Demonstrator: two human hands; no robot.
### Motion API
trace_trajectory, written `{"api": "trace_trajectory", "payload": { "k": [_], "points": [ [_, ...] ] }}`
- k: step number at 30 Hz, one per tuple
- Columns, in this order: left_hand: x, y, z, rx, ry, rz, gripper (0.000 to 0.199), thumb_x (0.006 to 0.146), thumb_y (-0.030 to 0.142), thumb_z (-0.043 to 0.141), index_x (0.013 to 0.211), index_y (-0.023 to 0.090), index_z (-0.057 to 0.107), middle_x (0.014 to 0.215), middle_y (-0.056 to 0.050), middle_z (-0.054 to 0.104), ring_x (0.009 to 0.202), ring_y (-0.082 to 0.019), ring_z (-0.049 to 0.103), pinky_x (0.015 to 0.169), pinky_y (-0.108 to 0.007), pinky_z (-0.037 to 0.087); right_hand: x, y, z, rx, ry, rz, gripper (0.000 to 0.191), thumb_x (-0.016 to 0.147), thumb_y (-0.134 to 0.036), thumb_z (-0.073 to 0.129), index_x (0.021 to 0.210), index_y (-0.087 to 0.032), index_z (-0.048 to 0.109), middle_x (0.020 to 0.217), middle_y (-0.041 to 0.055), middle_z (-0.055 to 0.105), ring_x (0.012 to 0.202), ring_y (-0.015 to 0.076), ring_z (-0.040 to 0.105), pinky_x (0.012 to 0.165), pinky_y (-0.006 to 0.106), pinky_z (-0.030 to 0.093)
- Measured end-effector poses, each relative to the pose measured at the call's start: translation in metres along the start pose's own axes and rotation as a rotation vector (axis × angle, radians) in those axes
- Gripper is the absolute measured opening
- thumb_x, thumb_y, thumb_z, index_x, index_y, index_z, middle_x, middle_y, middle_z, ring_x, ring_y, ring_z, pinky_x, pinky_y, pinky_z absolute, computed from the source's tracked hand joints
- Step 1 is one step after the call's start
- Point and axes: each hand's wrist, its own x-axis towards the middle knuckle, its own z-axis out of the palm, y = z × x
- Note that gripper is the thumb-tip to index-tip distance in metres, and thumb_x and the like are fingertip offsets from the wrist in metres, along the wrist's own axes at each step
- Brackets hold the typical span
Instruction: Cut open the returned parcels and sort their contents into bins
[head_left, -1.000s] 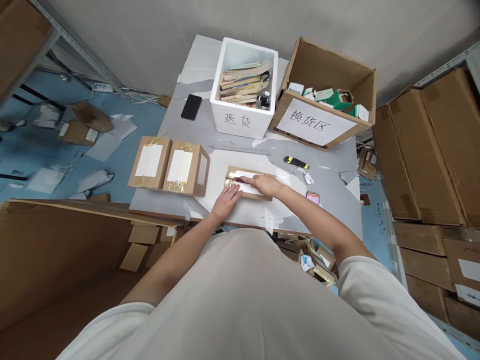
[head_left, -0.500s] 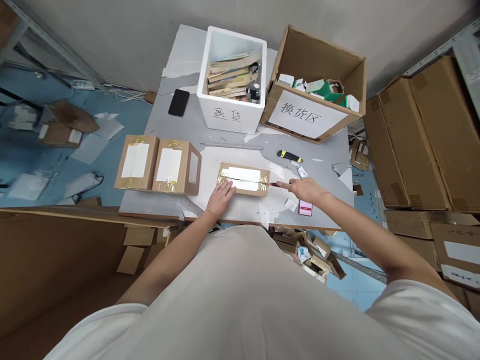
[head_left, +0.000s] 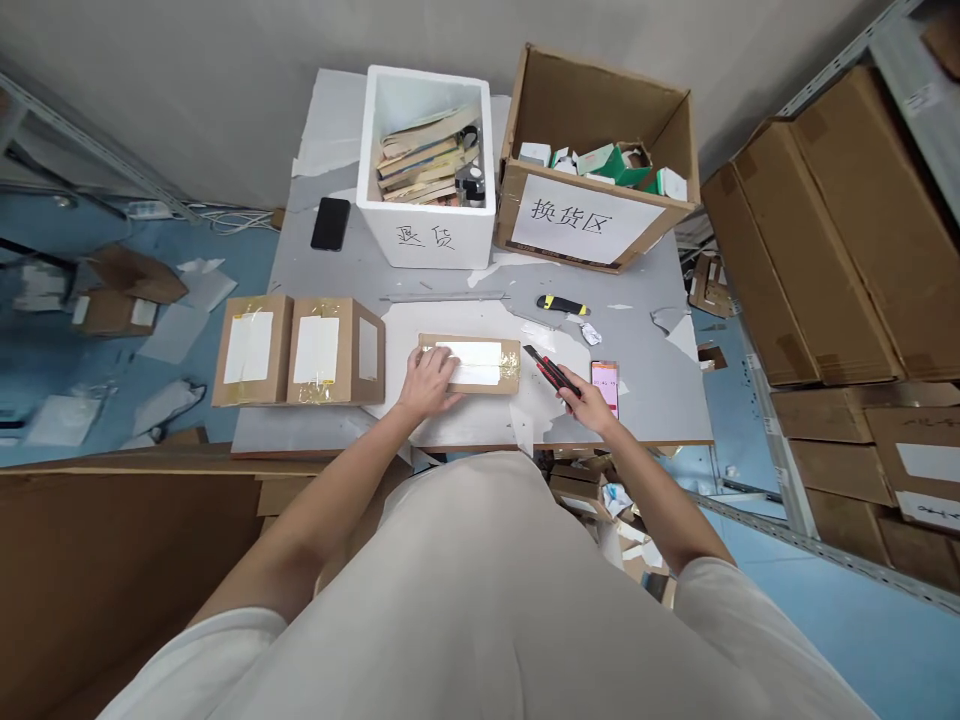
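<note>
A small taped cardboard box (head_left: 510, 364) with a white label lies on the white sheet in the middle of the table. My left hand (head_left: 430, 382) grips its left end, fingers over the top and thumb along the near side. To the right of the box, my right hand (head_left: 589, 405) is closed round a red and black utility knife (head_left: 553, 372). The knife's tip points up and left, apart from the box. Just beyond my right hand lies a phone with a lit pink screen (head_left: 604, 376).
Two taped cartons (head_left: 316, 350) stand at the left. A white foam bin (head_left: 427, 225) of books and a carton (head_left: 517, 215) of small boxes stand at the back. A yellow and black cutter (head_left: 562, 305), crumpled paper (head_left: 590, 333) and a dark phone (head_left: 330, 224) also lie there.
My right hand has drawn the knife back from the box's right end toward me and turned its tip up-left. My left hand has moved from the box's top to its left end.
</note>
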Motion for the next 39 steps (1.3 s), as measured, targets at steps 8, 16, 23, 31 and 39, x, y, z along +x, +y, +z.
{"api": "trace_trajectory", "payload": {
  "k": [8, 16, 23, 31, 39],
  "points": [
    [0.030, -0.004, -0.012, 0.219, -0.300, -0.050, 0.124, 0.053, 0.072, 0.070, 0.150, 0.014, 0.018, 0.155, -0.022, 0.017, 0.142, -0.043, 0.009, 0.111, -0.061, -0.002, -0.006, 0.015, 0.034, 0.421, -0.020, 0.092, 0.078, 0.080, -0.051, 0.060, 0.147, -0.023, 0.034, 0.082, 0.0021, 0.064, 0.044, 0.0069, 0.045, 0.037, 0.022, 0.037],
    [0.030, -0.004, -0.012, 0.216, -0.331, -0.081, 0.128, 0.051, 0.073, 0.070, 0.151, 0.015, 0.014, 0.155, -0.021, 0.016, 0.142, -0.044, 0.009, 0.110, -0.065, 0.005, -0.005, 0.015, 0.034, 0.513, 0.030, 0.087, 0.075, 0.080, -0.051, 0.061, 0.147, -0.027, 0.034, 0.086, 0.0021, 0.064, 0.046, 0.0066, 0.048, 0.038, 0.021, 0.038],
    [0.031, -0.005, -0.011, 0.200, -0.320, -0.091, 0.129, 0.050, 0.072, 0.072, 0.151, 0.015, 0.014, 0.156, -0.021, 0.016, 0.142, -0.045, 0.009, 0.110, -0.065, 0.005, -0.007, 0.015, 0.046, 0.547, -0.010, 0.130, 0.078, 0.078, -0.051, 0.063, 0.146, -0.027, 0.034, 0.082, 0.0005, 0.064, 0.043, 0.0056, 0.044, 0.036, 0.020, 0.035],
    [0.033, -0.008, -0.011, 0.174, -0.282, -0.080, 0.123, 0.053, 0.069, 0.072, 0.150, 0.015, 0.019, 0.154, -0.021, 0.020, 0.140, -0.043, 0.015, 0.108, -0.058, 0.022, 0.005, 0.017, 0.037, 0.434, -0.086, 0.082, 0.070, 0.083, -0.046, 0.058, 0.146, -0.025, 0.035, 0.073, -0.0025, 0.058, 0.042, 0.0059, 0.043, 0.037, 0.020, 0.035],
    [0.045, -0.010, -0.013, 0.158, -0.330, -0.125, 0.121, 0.054, 0.067, 0.071, 0.150, 0.016, 0.018, 0.155, -0.019, 0.020, 0.139, -0.044, 0.017, 0.101, -0.055, 0.032, 0.002, 0.023, 0.011, 0.335, -0.266, 0.133, 0.066, 0.082, -0.042, 0.060, 0.143, -0.023, 0.042, 0.068, -0.0022, 0.056, 0.041, 0.0062, 0.040, 0.035, 0.019, 0.032]
  ]
}}
